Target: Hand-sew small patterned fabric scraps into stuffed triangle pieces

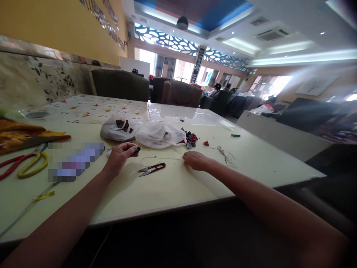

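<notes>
left hand (pixel 124 152) pinches a half-hidden dark piece (pixel 137 149); right hand (pixel 195 160) grips thread (pixel 170 158), its end hidden.

Along its near edge, the tabletop (pixel 173 197) lies bare between the two forearms, leaving a low way in. Between the left hand (pixel 122 156) and right hand (pixel 195 160), the snips (pixel 153 168) and a thin thread (pixel 173 159) lie across the path. Just beyond, two plastic bags (pixel 150 134) stand in the way; right of the thread tangle (pixel 227 155), a wide stretch is open.
</notes>
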The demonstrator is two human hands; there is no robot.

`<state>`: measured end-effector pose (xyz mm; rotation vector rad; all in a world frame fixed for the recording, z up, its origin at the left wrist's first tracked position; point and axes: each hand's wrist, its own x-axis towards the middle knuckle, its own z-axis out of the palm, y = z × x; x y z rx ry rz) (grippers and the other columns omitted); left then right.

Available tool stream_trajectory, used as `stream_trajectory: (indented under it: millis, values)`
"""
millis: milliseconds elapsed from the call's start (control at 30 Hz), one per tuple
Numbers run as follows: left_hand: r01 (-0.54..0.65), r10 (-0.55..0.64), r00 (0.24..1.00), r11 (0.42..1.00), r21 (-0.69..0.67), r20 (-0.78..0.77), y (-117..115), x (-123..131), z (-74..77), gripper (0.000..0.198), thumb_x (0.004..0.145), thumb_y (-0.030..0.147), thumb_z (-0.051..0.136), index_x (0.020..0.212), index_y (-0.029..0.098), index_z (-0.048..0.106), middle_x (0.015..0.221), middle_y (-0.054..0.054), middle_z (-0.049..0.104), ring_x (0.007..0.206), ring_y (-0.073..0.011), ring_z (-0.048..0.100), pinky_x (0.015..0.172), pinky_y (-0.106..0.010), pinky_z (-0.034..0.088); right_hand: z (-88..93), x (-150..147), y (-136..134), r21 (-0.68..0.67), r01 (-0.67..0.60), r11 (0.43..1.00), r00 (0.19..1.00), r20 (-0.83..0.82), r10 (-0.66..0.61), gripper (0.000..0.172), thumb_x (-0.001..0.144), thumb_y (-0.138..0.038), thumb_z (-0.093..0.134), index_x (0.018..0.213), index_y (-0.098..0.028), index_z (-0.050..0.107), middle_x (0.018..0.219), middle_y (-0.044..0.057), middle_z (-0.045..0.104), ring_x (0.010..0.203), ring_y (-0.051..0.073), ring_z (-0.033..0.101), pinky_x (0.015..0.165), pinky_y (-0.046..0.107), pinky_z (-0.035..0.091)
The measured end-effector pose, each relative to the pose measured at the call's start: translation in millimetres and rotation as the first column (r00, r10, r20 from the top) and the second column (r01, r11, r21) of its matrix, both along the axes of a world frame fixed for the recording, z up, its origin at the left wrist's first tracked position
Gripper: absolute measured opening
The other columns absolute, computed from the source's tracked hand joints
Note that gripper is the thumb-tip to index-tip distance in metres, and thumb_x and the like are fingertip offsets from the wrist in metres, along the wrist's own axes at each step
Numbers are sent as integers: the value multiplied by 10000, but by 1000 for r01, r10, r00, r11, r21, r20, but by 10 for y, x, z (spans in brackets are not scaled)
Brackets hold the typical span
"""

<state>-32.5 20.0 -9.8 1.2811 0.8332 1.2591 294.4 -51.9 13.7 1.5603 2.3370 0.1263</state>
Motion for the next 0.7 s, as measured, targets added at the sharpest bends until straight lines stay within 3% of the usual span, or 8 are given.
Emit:
stream_trajectory:
  millis: [267,433,467,533,567,600,667,700]
  values:
    - [2,-1,1000,1000,16,-23,46,-30,-40,370,613,420,843,794,120,725,746,-39,698,645,-139,638,729,-323,576,8,26,-26,44,214,976,967,-153,-205,74,769,-100,581,773,-137,644,894,128,694,823,207,645,672,266,408]
    - [-5,5,1000,1000,11,-18,44,-22,-41,394,589,429,849,792,120,714,729,-33,693,630,-141,638,714,-327,570,307,77,-336,240,444,863,844,-436,-313,172,838,-143,443,844,-143,614,839,110,691,752,180,630,617,258,425]
    - [-5,6,1000,1000,9,-15,38,-16,-37,401,585,434,849,791,120,711,727,-31,690,627,-142,638,712,-329,570,388,147,-421,252,500,829,781,-545,-306,168,857,-190,433,851,-153,597,833,93,692,747,170,637,607,249,446]
    - [3,-3,1000,1000,8,-12,17,-3,-24,406,579,441,847,782,118,706,724,-31,686,623,-142,636,708,-329,568,548,380,-603,45,674,738,212,-968,-134,106,772,-275,597,774,-172,572,810,80,703,744,185,670,592,263,490]
    - [9,-9,1000,1000,9,-13,5,4,-16,407,578,443,847,777,118,704,724,-31,684,622,-142,635,705,-327,566,623,541,-698,-59,698,714,-24,-998,-59,148,713,-290,665,758,-187,568,810,68,709,752,192,683,589,268,502]
    - [13,-13,1000,1000,10,-11,-9,12,-8,406,578,443,846,773,117,702,724,-32,683,622,-141,633,704,-326,565,695,724,-797,-122,709,694,-174,-985,5,167,672,-274,690,762,-205,568,800,53,708,738,192,688,568,269,501]
    - [18,-18,1000,1000,14,-7,-37,26,8,404,580,442,846,770,118,698,723,-32,681,621,-140,630,703,-327,564,825,1112,-1002,-141,779,611,-273,-953,128,162,656,-255,683,706,-240,530,681,21,660,643,182,670,509,276,481]
    - [19,-19,1000,1000,16,-6,-51,34,15,402,582,443,846,768,118,696,720,-31,680,621,-141,630,702,-329,564,885,1287,-1103,-59,816,575,-199,-963,184,160,696,-283,665,684,-258,507,621,13,621,593,178,647,500,296,480]
